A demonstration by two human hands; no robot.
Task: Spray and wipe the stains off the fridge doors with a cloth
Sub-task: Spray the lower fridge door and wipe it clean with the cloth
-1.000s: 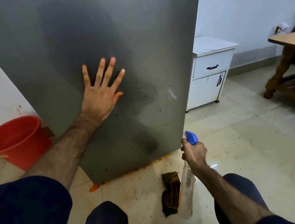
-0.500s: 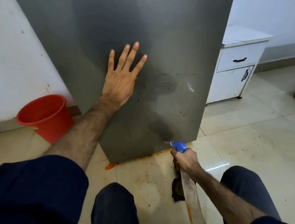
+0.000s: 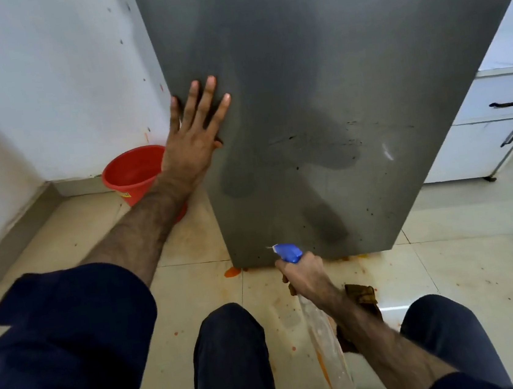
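Tiled floor (image 3: 468, 266) under the fridge (image 3: 332, 89).
I see a red bucket (image 3: 133, 173) left of the fridge, a brown cloth (image 3: 361, 294) before it.

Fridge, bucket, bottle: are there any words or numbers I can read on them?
Fridge door: no words, only dark smudges and specks.
Red bucket: a small yellow label near the bottom, too blurred to read.
Spray bottle in the right hand: no label to be seen.

**Count of things in view**

Two hands: left hand (image 3: 193, 144), right hand (image 3: 306, 276). One fridge door (image 3: 332, 89). One spray bottle (image 3: 324, 340) in the right hand. One cloth (image 3: 364, 297), partly hidden behind that forearm, possibly folded. One red bucket (image 3: 133, 173) beyond the left hand. One white cabinet (image 3: 491, 135).
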